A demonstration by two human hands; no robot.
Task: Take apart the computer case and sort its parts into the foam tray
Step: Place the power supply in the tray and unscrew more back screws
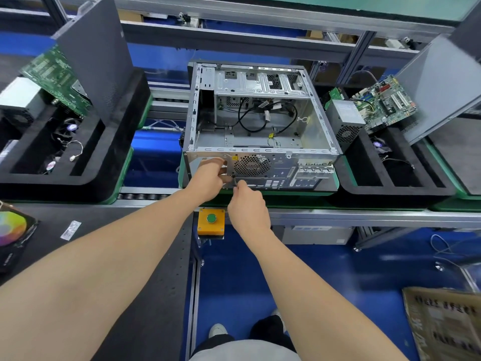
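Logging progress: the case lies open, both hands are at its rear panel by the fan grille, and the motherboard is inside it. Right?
Not quite: the head view shows only cables inside the computer case; a motherboard leans in the foam tray on its right. The case does lie open, with the left hand and right hand at its rear panel by the fan grille.

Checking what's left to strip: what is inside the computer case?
Black cables and a yellow-tipped wire lie inside the computer case, with a drive cage at the far end. Under the cage is mostly hidden.
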